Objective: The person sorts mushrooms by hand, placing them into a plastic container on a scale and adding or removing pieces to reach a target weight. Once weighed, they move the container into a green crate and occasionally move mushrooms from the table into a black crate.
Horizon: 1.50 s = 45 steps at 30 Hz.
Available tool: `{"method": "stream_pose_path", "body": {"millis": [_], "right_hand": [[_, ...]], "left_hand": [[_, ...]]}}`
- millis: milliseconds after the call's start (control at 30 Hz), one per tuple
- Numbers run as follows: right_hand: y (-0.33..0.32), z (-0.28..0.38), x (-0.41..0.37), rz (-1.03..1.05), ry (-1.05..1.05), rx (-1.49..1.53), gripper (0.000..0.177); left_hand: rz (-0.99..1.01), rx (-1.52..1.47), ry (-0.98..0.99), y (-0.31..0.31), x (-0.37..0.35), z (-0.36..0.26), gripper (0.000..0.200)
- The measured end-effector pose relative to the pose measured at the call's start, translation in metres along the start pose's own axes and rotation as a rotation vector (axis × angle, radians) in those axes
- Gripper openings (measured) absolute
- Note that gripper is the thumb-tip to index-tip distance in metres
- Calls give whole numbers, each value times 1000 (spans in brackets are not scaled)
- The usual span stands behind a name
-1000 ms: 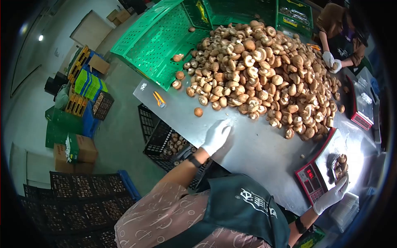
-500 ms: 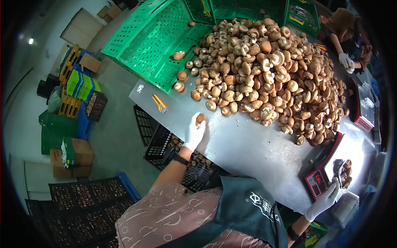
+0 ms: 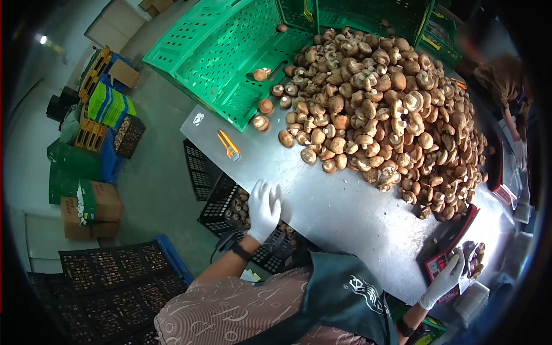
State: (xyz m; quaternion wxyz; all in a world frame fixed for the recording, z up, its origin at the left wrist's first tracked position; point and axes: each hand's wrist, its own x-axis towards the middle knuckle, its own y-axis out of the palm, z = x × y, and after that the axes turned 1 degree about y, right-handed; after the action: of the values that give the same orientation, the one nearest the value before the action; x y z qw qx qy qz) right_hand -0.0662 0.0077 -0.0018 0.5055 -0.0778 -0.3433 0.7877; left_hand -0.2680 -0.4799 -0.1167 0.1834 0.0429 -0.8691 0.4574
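My left hand, in a white glove, is open with no mushroom visible in it. It hovers by the near table edge, over a black crate of mushrooms. My right hand, gloved too, grips the near edge of a small tray holding several mushrooms. That tray is at the red-framed scale; whether it still touches the scale is hard to tell. A large heap of shiitake mushrooms covers the far part of the metal table.
A green crate lies on its side at the table's far left, some mushrooms at its mouth. An orange cutter lies nearby. Stacked clear trays stand beside the scale. Another person is at the far right. Mushroom-filled crates cover the floor at left.
My left hand has drawn back toward me from the table, and the mushroom it held is no longer visible in it. My right hand has shifted the tray, which now looks tilted.
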Motion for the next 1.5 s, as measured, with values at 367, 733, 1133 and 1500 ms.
{"method": "stream_pose_path", "body": {"millis": [367, 733, 1133, 1500], "right_hand": [[1, 13, -14, 44, -91, -30, 22], [14, 16, -23, 166, -98, 42, 17], [39, -25, -47, 588, -147, 25, 18], [39, -59, -48, 801, -188, 20, 17]], "left_hand": [[-95, -471, 283, 97, 142, -115, 43], [41, -123, 387, 170, 100, -219, 76], [324, -273, 525, 171, -17, -235, 92], [196, -37, 530, 149, -35, -203, 94]]}}
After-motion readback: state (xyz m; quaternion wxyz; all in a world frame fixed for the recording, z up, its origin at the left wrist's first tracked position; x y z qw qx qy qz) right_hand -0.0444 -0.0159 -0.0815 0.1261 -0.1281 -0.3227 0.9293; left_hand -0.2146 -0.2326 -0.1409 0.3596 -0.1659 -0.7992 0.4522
